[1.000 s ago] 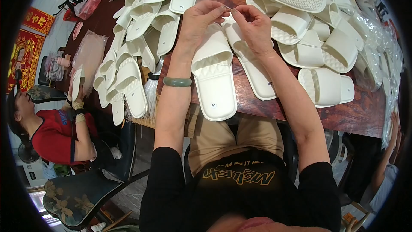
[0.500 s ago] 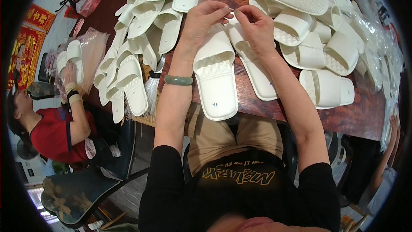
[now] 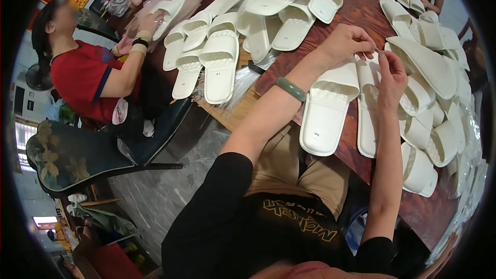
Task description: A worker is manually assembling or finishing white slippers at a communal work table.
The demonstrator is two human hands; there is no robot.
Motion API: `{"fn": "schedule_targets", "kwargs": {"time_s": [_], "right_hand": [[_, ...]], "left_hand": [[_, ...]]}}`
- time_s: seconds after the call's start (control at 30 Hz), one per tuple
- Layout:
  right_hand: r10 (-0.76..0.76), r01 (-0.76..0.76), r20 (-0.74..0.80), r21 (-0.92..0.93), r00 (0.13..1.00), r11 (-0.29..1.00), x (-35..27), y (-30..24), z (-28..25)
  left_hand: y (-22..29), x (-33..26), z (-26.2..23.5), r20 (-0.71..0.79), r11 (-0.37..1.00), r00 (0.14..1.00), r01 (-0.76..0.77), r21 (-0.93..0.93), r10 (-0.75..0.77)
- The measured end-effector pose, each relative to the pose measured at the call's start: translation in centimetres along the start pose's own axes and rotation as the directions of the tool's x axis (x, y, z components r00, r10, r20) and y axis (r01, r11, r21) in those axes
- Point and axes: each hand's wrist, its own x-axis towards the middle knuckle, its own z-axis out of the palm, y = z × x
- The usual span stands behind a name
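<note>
- Two hands, same as a second ago, meeting over the white slide pair on the table; view swung left, co-worker now in full sight
- Left hand pinched shut on something tiny, too small to tell; green bangle on that wrist
- Right hand raised, fingertips closed beside the left's
- Slides flat under both hands, near table edge, piles of slides around
- Fiddly work at the fingertips apparently ongoing

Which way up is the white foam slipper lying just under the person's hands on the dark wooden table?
Sole down: the white foam slipper lies flat on the dark wooden table, its strap band arching on top and its footbed facing the camera.
</note>
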Motion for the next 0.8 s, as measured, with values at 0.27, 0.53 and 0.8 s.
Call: {"fn": "schedule_targets", "kwargs": {"time_s": [0.27, 0.53, 0.8], "right_hand": [[0.004, -0.003, 0.03, -0.043, 1.0, 0.999, 0.1, -0.2, -0.6], [0.074, -0.073, 0.022, -0.005, 0.997, 0.997, -0.1, -0.6, -0.5], [0.084, -0.083, 0.062, -0.016, 0.994, 0.996, -0.1, -0.8, -0.3]], "left_hand": [[0.0, 0.1, -0.1, 0.011, 1.0, 1.0, -0.02, 0.005, 0.02], [0.0, 0.2, -0.1, 0.009, 0.999, 1.0, -0.003, 0.05, 0.003], [-0.2, 0.1, -0.1, -0.009, 0.999, 1.0, -0.003, 0.043, 0.003]]}}
